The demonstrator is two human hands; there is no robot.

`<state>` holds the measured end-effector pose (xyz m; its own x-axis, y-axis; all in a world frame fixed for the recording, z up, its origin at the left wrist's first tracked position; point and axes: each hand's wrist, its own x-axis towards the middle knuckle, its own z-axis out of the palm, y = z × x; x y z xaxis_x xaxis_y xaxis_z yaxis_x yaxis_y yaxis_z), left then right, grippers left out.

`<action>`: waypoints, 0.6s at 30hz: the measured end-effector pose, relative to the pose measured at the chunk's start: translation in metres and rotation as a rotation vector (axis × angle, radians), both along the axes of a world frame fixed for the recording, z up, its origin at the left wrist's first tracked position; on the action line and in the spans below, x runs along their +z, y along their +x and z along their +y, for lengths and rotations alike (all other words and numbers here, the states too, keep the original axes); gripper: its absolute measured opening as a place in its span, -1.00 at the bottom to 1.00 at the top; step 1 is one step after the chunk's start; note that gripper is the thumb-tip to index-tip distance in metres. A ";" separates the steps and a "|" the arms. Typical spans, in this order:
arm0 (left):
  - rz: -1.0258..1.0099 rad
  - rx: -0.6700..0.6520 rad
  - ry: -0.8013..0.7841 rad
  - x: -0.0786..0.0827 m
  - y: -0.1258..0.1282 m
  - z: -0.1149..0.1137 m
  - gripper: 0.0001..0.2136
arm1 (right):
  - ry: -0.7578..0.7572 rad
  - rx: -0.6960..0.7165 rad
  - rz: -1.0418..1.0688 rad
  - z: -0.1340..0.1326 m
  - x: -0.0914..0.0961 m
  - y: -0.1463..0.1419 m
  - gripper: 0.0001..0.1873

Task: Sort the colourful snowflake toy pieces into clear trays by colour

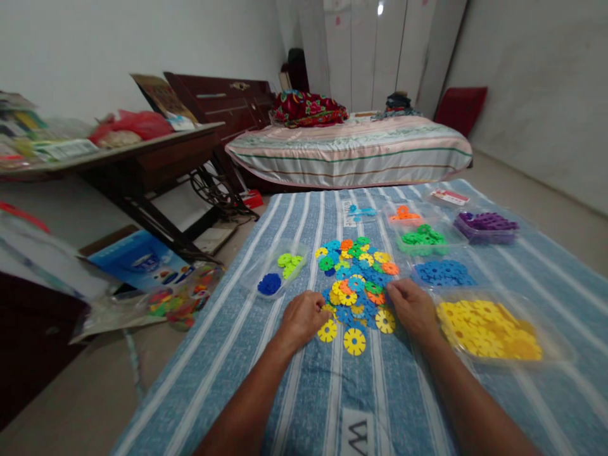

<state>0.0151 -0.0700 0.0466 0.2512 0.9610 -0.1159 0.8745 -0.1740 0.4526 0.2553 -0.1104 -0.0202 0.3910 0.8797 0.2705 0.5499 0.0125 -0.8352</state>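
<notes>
A loose pile of notched plastic discs (360,278) in blue, yellow, green and orange lies on the striped cloth. My left hand (304,315) is at the pile's left edge, fingers curled in a pinch beside a yellow disc; what is between the fingertips is hidden. At the right edge, my right hand (412,307) has its fingers pressed together close to orange and green discs, and anything in them cannot be made out. Two yellow discs, one of them a near yellow disc (354,342), lie in front of the pile.
Right of the pile stand clear boxes of yellow discs (489,329), blue discs (444,273), green discs (422,238) and purple discs (487,223). A clear box (289,288) at left holds dark blue and lime discs. Beyond are a bed (351,152) and a cluttered table (156,142).
</notes>
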 end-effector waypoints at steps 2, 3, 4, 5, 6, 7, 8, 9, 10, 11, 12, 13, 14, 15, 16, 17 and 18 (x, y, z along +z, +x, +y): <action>-0.025 -0.004 -0.030 -0.002 0.000 0.002 -0.95 | -0.002 -0.003 0.002 0.000 0.002 0.000 -0.64; -0.055 -0.003 -0.051 -0.004 -0.001 0.003 -0.94 | 0.000 -0.005 0.001 0.001 0.003 0.000 -0.65; -0.097 -0.001 -0.074 -0.004 -0.002 0.004 -0.92 | 0.002 -0.007 -0.002 0.001 0.004 -0.001 -0.65; -0.149 0.000 -0.096 -0.004 -0.004 0.006 -0.90 | 0.005 -0.008 -0.008 0.002 0.005 -0.001 -0.65; -0.205 0.000 -0.119 -0.004 -0.006 0.008 -0.88 | 0.010 -0.008 -0.015 0.003 0.006 -0.001 -0.64; -0.261 0.003 -0.144 -0.002 -0.007 0.009 -0.85 | 0.015 -0.007 -0.023 0.004 0.007 -0.001 -0.64; -0.311 0.006 -0.171 0.001 -0.009 0.011 -0.83 | 0.020 -0.005 -0.029 0.005 0.007 -0.001 -0.65; -0.350 0.014 -0.193 0.005 -0.010 0.012 -0.82 | 0.027 -0.003 -0.035 0.006 0.007 -0.001 -0.65; -0.379 0.024 -0.208 0.009 -0.010 0.014 -0.81 | 0.034 -0.002 -0.040 0.007 0.006 -0.001 -0.65; -0.400 0.033 -0.218 0.014 -0.010 0.014 -0.80 | 0.040 -0.002 -0.044 0.008 0.005 -0.001 -0.65; -0.416 0.038 -0.225 0.018 -0.007 0.015 -0.80 | 0.044 -0.003 -0.048 0.009 0.005 -0.001 -0.66; -0.432 0.036 -0.230 0.023 -0.003 0.014 -0.80 | 0.047 -0.005 -0.052 0.010 0.004 -0.001 -0.66; -0.451 0.024 -0.240 0.028 0.003 0.013 -0.81 | 0.048 -0.008 -0.056 0.010 0.004 -0.001 -0.66; -0.470 0.003 -0.253 0.031 0.012 0.012 -0.82 | 0.049 -0.009 -0.059 0.011 0.003 -0.001 -0.67; -0.487 -0.025 -0.270 0.035 0.024 0.009 -0.83 | 0.050 -0.007 -0.063 0.010 0.003 -0.001 -0.67; -0.506 -0.060 -0.291 0.037 0.037 0.006 -0.84 | 0.052 -0.007 -0.066 0.010 0.003 0.000 -0.67; -0.522 -0.091 -0.311 0.040 0.053 0.002 -0.85 | 0.054 -0.007 -0.066 0.010 0.002 0.000 -0.67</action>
<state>0.0684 -0.0680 0.0863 0.4296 0.8741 -0.2268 0.5114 -0.0285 0.8589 0.2553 -0.1003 -0.0181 0.3765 0.8606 0.3429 0.6041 0.0526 -0.7952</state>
